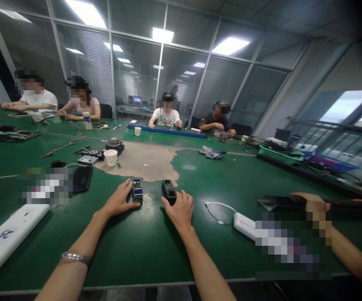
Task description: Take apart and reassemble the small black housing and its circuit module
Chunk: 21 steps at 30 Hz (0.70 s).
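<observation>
On the green table, my left hand [120, 200] curves around the left side of a small circuit board [138, 191] with a blue part on it. The thumb is at the board's near end and the fingertips are by its far left edge. To the right, my right hand [180, 209] grips the near part of a black plastic housing [169, 190] with rectangular openings. Its thumb lies on the left side and its fingers on the right. A gap of bare table separates the board and the housing, both of which stay low at the tabletop.
A white power strip [14, 238] and a dark phone [82, 179] lie left. Ahead stand a paper cup [110, 157] and electronic parts. To the right are a white charger [245, 225] and another person's hand [314, 205] on a long black object. Several people sit across the table.
</observation>
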Each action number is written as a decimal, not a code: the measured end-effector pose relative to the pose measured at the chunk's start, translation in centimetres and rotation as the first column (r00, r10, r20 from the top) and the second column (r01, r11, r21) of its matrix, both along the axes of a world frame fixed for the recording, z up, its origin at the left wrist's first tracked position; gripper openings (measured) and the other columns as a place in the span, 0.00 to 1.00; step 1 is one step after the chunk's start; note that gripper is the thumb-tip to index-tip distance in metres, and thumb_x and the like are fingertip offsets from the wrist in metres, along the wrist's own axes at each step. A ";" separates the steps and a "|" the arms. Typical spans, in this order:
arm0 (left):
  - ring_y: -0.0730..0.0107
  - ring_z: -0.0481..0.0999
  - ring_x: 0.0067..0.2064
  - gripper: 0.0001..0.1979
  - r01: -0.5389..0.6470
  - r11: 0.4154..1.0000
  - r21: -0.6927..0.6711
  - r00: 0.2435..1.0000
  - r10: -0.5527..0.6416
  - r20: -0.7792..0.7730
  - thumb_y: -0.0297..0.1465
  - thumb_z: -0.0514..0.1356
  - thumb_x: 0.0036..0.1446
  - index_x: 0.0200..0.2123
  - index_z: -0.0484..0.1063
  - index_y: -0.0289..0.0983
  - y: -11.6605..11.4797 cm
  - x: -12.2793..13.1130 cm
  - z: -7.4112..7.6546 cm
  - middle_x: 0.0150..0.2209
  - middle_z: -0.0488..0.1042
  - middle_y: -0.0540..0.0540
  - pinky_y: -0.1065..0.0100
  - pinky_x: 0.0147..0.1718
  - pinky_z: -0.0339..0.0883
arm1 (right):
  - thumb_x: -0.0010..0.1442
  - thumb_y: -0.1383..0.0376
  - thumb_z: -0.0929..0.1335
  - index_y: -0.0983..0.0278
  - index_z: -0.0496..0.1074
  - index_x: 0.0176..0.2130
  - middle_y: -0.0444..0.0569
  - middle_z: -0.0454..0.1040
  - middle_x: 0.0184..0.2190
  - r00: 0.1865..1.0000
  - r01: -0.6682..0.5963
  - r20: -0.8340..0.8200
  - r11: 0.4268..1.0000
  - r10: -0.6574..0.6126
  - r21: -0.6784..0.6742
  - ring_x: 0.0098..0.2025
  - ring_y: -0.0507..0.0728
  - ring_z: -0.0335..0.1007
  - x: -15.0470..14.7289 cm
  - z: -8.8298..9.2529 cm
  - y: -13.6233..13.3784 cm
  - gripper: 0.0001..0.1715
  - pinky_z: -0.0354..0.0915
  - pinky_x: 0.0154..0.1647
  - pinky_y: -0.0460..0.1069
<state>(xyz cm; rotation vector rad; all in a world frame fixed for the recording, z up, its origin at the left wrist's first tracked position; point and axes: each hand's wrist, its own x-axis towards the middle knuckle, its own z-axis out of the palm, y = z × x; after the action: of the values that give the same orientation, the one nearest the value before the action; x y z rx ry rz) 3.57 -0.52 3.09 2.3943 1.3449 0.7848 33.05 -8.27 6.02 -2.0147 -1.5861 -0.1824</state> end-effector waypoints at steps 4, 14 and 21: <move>0.35 0.53 0.76 0.53 -0.008 1.000 -0.013 1.000 0.008 -0.018 0.58 0.65 0.58 0.75 0.53 0.36 -0.2 0.1 0.3 0.76 0.52 0.30 0.41 0.72 0.52 | 0.63 0.44 0.72 0.69 0.78 0.55 0.68 0.70 0.63 1.000 0.004 0.003 1.000 -0.004 0.011 0.64 0.73 0.61 0.2 -0.2 0.1 0.36 0.62 0.58 0.61; 0.37 0.53 0.76 0.49 -0.011 1.000 -0.018 0.999 0.010 -0.034 0.58 0.62 0.61 0.74 0.55 0.34 -0.2 0.1 0.3 0.77 0.50 0.29 0.44 0.73 0.51 | 0.65 0.49 0.71 0.69 0.81 0.48 0.67 0.73 0.61 1.000 -0.010 -0.022 1.000 0.009 -0.010 0.63 0.72 0.62 0.3 -0.6 0.2 0.27 0.63 0.59 0.61; 0.36 0.53 0.76 0.48 0.003 1.000 0.001 1.000 -0.003 -0.019 0.57 0.62 0.61 0.74 0.55 0.36 0.2 0.0 -0.2 0.77 0.51 0.30 0.42 0.72 0.51 | 0.65 0.48 0.71 0.70 0.83 0.45 0.66 0.76 0.58 0.990 -0.084 -0.106 0.991 0.095 0.108 0.62 0.70 0.64 -1.0 0.9 0.4 0.27 0.60 0.62 0.59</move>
<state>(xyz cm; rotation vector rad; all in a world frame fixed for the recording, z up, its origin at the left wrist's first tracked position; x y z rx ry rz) 3.52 -0.36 2.86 2.4097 1.3480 0.7642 32.03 -7.88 6.95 -1.8392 -1.5614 -0.1141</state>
